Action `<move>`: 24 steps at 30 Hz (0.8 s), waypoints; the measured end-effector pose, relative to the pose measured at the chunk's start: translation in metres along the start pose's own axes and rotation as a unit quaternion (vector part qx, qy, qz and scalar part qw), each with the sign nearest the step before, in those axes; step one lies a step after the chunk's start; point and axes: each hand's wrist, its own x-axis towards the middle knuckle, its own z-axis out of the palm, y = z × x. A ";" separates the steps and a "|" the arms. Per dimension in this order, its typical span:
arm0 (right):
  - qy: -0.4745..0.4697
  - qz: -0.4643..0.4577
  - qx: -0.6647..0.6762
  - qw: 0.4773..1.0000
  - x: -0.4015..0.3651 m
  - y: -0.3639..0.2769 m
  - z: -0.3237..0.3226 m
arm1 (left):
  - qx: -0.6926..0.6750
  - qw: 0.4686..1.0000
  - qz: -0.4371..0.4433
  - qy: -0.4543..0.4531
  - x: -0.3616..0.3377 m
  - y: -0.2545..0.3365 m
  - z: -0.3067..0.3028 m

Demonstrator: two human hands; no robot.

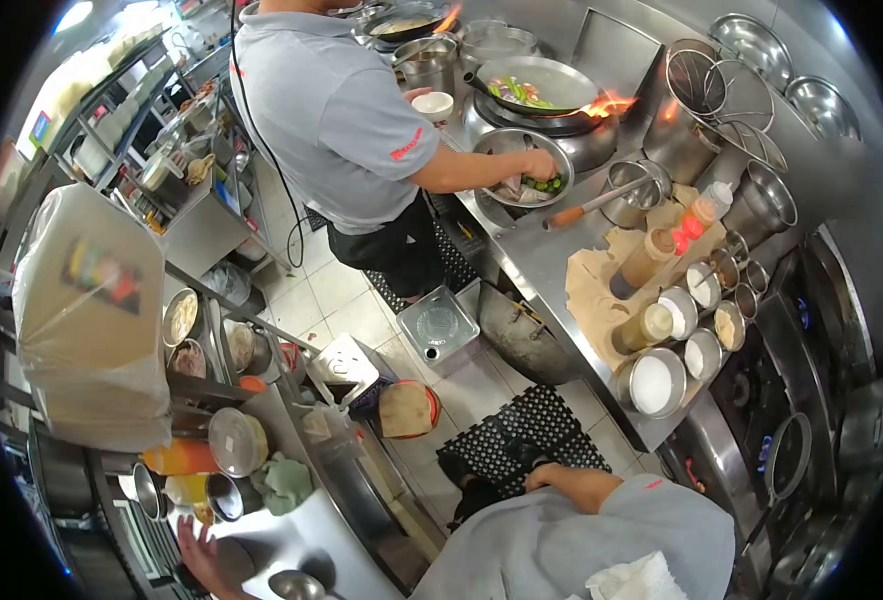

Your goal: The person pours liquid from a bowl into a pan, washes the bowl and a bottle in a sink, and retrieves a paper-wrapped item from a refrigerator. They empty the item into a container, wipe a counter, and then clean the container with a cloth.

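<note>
My left hand (202, 558) is at the lower left with its fingers apart and nothing held. It is over the edge of the steel counter, beside a dark round pan (234, 562) and below a yellow-filled container (186, 489). A steel ladle (297, 584) lies to the right on the bright counter top. My right hand (541, 478) hangs low in front of my body above the black rubber mat (537, 430). Its fingers are too foreshortened to make out, and no object shows in it.
A co-worker in a grey shirt (312, 110) reaches into a steel bowl (524, 150) of green vegetables. Flames rise beside a wok (552, 82). Sauce bottles (642, 262) and seasoning pots (652, 383) line the right counter. A square metal tin (439, 325) stands on the floor.
</note>
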 end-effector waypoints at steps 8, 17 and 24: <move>0.235 -0.005 -0.199 0.951 -0.124 -0.006 0.046 | -0.016 0.941 -0.170 -0.293 -0.233 -0.078 0.236; 0.207 -0.245 0.010 0.947 -0.093 -0.009 0.047 | 0.366 0.866 -0.188 -0.283 -0.448 -0.377 0.242; -0.068 -0.207 -0.094 0.971 -0.049 -0.005 0.057 | 0.175 0.862 -0.472 -0.062 -0.517 -0.292 0.240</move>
